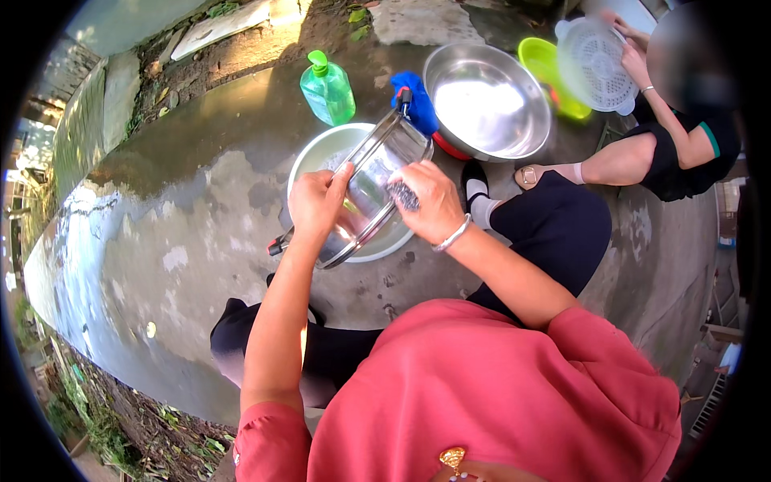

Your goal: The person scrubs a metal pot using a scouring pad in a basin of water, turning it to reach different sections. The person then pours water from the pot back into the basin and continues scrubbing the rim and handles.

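A shiny stainless steel pot point(368, 191) is tilted over a pale plastic basin point(299, 153), its handles capped in red and black. My left hand point(319, 199) holds the pot by its near-left rim, thumb laid over the edge. In my right hand point(430, 196) is a grey steel wool scourer point(403, 196), pressed to the pot's metal surface. Some suds point(337, 159) show in the basin behind the pot. The pot and both hands hide much of the basin.
Beyond the basin stand a green pump bottle point(328, 93), a blue cloth point(415, 99) and a large steel bowl point(488, 105) over something red point(449, 146). At right, another person holds a white plastic strainer point(593, 66) by a lime-green basin point(536, 53). The concrete floor point(199, 229) is wet.
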{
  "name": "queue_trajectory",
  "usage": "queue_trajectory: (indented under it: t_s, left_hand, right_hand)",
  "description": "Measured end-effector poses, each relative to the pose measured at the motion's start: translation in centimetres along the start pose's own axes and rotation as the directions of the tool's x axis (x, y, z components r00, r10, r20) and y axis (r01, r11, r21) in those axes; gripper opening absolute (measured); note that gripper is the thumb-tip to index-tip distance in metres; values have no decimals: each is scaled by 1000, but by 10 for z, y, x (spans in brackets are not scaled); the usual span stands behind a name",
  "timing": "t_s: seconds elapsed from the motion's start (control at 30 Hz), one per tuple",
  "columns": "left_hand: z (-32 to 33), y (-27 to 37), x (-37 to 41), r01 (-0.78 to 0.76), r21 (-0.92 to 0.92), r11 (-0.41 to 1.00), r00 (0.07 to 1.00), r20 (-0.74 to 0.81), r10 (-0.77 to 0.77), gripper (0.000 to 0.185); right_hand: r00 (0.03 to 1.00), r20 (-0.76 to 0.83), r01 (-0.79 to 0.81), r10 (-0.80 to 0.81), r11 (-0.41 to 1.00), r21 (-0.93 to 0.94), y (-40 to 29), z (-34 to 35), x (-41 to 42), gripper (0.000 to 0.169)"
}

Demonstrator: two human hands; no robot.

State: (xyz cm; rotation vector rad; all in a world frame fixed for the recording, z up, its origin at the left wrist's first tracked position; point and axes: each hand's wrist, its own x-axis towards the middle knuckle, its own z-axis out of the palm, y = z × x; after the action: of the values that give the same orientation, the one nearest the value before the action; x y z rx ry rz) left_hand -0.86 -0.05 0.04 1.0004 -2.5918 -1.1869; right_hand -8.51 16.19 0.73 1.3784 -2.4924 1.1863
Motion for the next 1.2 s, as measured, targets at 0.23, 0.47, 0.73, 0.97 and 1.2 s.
queue_trajectory:
  t_s: [0.23,0.47,0.73,0.97,1.2]
  left_hand:
    - [2,-1,-1,-32,-47,998,999,-10,32,51]
    - [-4,2,-3,-7,-41,999,999,40,8,46]
    - [-5,3,7,-90,-126,988,980,164,110,34]
    - [7,5,9,-212,-191,958,969,83,231,18]
    - [18,-9,-15,13,-630,777,999,-17,-31,18]
  right_hand:
    - [985,-106,-143,136,988,-54,33,-5,10,15]
    - [995,92,-43,37,997,60,-5,-3,0,16]
    - [809,-172,-517,562,820,247,63,6,-9,17]
    - [546,227,-482,807,81,873,52,1,-5,13]
    - [714,117,-516,690,405,755,44,4,46,17]
